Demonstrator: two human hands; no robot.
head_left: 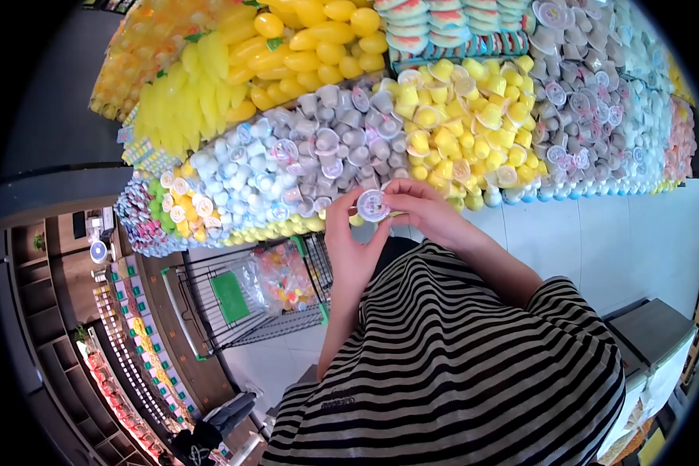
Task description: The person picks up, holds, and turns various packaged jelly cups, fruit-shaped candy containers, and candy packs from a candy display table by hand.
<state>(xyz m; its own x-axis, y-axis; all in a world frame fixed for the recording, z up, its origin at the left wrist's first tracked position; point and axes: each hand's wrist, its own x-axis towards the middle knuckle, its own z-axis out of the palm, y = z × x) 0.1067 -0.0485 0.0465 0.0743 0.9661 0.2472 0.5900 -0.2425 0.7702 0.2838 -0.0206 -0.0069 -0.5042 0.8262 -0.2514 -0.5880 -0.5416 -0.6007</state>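
A small round jelly cup [370,206] with a printed clear lid is held up in front of my striped shirt, its lid facing me. My left hand [345,239] grips its left side between thumb and fingers. On the other side, the fingers and thumb of my right hand [426,210] pinch its edge. Just beyond both hands lies the display of loose cups: grey-purple cups [328,141] behind the left hand and yellow cups [466,128] behind the right.
A shopping cart [245,330] with a clear bag of colourful sweets [285,273] stands to my left. White-blue cups [237,167] and yellow fruit-shaped packs [311,58] fill more of the display. Farther left are shelves [62,326] and another person [225,415]. A grey box [651,330] stands at right.
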